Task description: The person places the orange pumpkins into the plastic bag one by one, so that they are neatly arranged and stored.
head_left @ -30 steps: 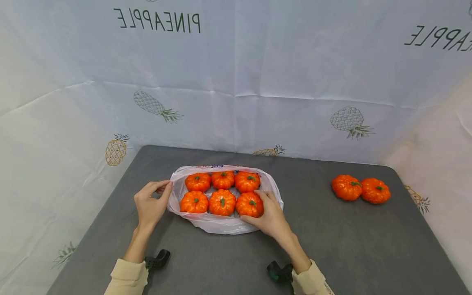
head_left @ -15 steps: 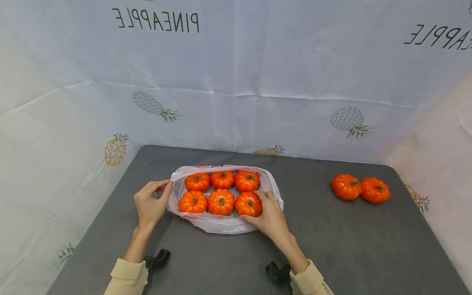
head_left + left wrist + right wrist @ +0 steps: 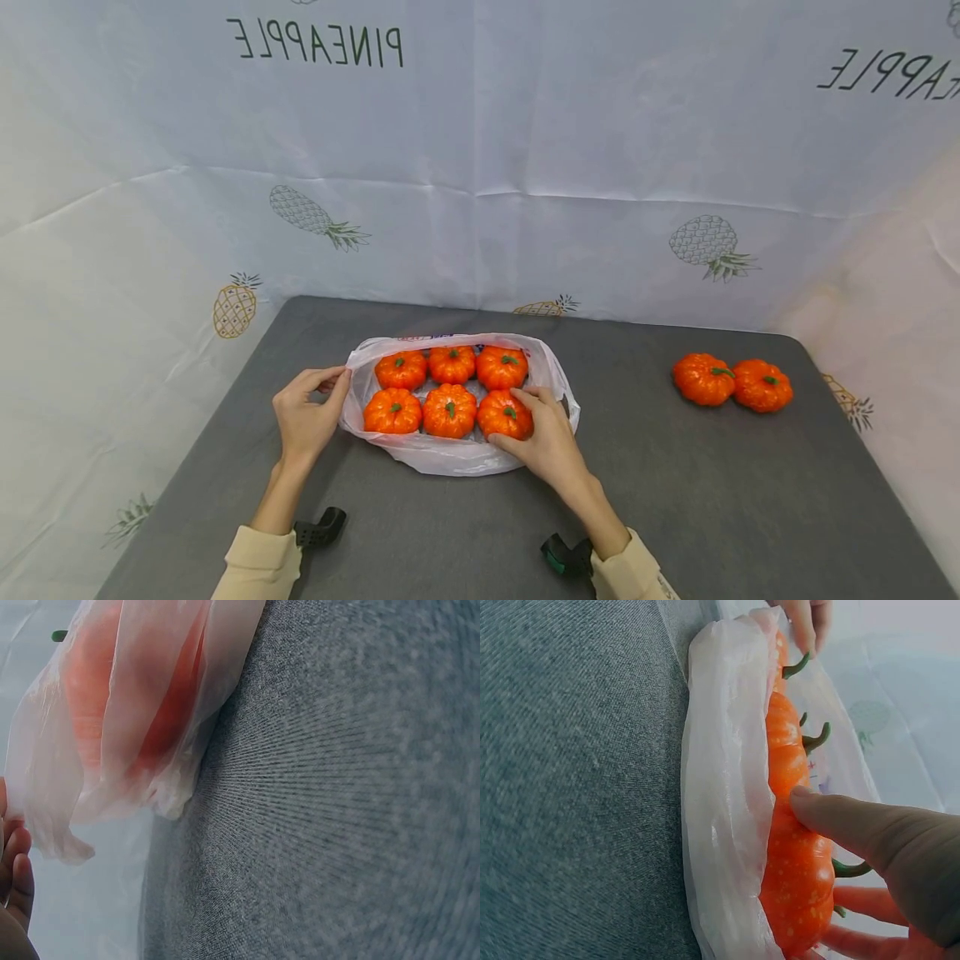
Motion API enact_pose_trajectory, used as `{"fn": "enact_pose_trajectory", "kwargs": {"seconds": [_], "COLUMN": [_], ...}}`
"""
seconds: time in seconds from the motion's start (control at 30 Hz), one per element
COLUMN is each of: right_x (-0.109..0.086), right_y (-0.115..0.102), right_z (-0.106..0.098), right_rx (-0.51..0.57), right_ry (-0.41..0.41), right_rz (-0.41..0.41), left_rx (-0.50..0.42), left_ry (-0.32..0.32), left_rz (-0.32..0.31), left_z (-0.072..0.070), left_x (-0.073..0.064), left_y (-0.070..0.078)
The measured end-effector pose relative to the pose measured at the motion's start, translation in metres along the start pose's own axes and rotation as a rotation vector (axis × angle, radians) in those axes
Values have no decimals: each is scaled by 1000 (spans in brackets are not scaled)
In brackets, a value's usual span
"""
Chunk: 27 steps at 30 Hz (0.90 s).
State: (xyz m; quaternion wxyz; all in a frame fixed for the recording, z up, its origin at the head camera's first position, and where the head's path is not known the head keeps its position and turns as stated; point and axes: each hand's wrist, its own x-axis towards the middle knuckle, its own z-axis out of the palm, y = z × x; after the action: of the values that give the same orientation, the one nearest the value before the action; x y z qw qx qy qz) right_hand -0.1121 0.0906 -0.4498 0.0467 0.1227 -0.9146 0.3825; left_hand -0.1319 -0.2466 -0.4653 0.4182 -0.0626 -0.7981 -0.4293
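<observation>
A white plastic bag [image 3: 450,457] lies open-mouthed on the table, with several small orange pumpkins [image 3: 450,411] inside in two rows of three. My left hand [image 3: 306,414] pinches the bag's left rim between thumb and fingers; the left wrist view shows the bag [image 3: 45,772] stretched up from those fingers. At the bag's right end, my right hand [image 3: 552,440] holds the front right pumpkin [image 3: 505,415], thumb on the near side and fingers round the far side. In the right wrist view the thumb rests on that pumpkin [image 3: 799,885]; its underside is hidden by the bag.
Two more orange pumpkins [image 3: 703,380] sit side by side at the right of the dark grey table [image 3: 675,508]. A pale curtain [image 3: 480,125] printed with pineapples hangs behind the table and along both sides.
The bag's right rim has shifted very slightly outward around my right hand. Both hands and the pumpkins otherwise keep nearly the same places.
</observation>
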Motion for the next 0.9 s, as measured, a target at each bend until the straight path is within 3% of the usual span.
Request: {"fn": "enact_pose_trajectory", "kwargs": {"seconds": [0.37, 0.53, 0.77, 0.9], "right_x": [0, 0, 2, 5], "right_y": [-7, -7, -4, 2], "right_z": [-11, -22, -37, -46], "right_rx": [26, 125, 164, 159], "right_ry": [56, 115, 315, 399], "right_rz": [-100, -157, -237, -219], "left_rx": [-4, -5, -4, -3], "left_ry": [-10, 0, -2, -6], "left_rz": [-6, 4, 1, 3], "left_z": [-1, 0, 0, 0], "left_x": [0, 0, 0, 0], "left_y": [0, 1, 2, 2]}}
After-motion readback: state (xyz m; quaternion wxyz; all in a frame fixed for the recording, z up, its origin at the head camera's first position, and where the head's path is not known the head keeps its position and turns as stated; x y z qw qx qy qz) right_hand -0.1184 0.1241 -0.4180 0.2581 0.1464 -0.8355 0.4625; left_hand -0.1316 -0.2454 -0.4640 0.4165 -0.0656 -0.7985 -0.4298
